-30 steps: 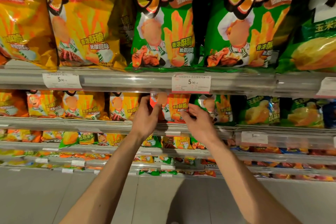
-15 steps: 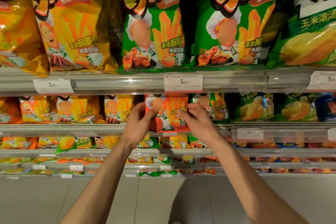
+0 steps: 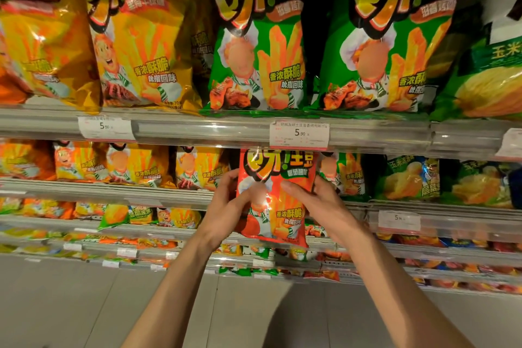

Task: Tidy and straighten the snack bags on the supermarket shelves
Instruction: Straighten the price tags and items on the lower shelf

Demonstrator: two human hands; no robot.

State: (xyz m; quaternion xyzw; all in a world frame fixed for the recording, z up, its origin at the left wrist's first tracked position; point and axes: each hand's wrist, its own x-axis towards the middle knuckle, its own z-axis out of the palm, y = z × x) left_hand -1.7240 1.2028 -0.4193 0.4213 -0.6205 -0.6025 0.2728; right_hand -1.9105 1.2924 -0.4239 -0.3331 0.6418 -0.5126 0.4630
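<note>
A red snack bag (image 3: 278,175) with fries printed on it hangs in front of the second shelf (image 3: 107,192), pulled out past its edge. My left hand (image 3: 226,206) grips the bag's left side, thumb on the front. My right hand (image 3: 324,206) grips the right side, thumb across the front. Yellow snack bags (image 3: 197,169) stand to the left on that shelf, a green snack bag (image 3: 344,175) to the right.
The top shelf (image 3: 226,130) carries large yellow bags (image 3: 141,37) and large green bags (image 3: 260,42) with price tags (image 3: 299,134) on its rail. Lower shelves (image 3: 169,230) hold several small bags. Grey floor tiles (image 3: 70,305) lie below.
Both hands have drawn the red bag out from the second shelf toward me and downward; more of its front shows now. The view has shifted closer to the shelves.
</note>
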